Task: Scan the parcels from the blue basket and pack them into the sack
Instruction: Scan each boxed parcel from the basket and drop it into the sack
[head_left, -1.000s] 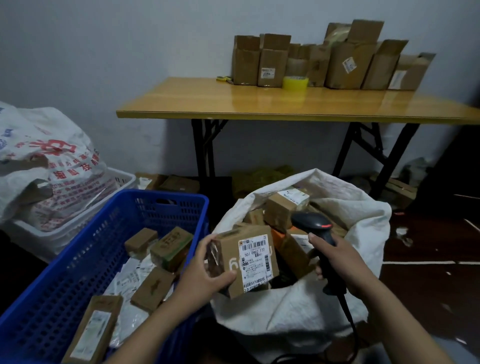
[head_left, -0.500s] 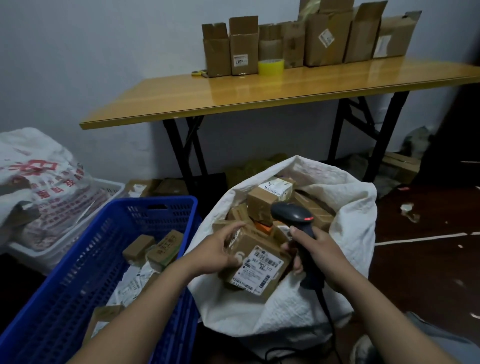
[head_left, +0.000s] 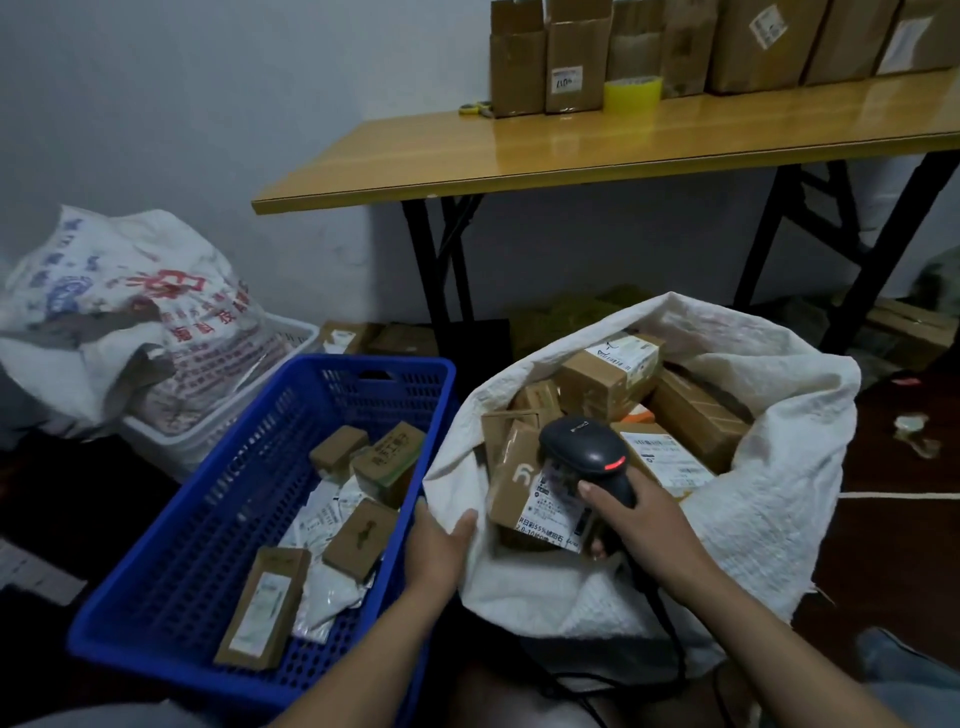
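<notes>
Cardboard box (head_left: 535, 501): half a sec ago my left hand (head_left: 441, 540) had it over the sack (head_left: 779, 493). Now it's lying inside, label up, right under the scanner (head_left: 584, 449) head. I'd call that one packed.
Left hand: let go and pulled back to the sack's near rim, beside the basket (head_left: 208, 519). Fingers loose, holding nothing.
Right hand (head_left: 636, 525): same as before, wrapped round the scanner handle, over the sack.
Sack: mouth open, boxes piled inside.
Basket: several boxes and white pouches (head_left: 322, 519) left in there, so plenty to go.
Next: my guess is the left hand goes into the basket for another. The near box (head_left: 358, 540) looks like an easy grab.
</notes>
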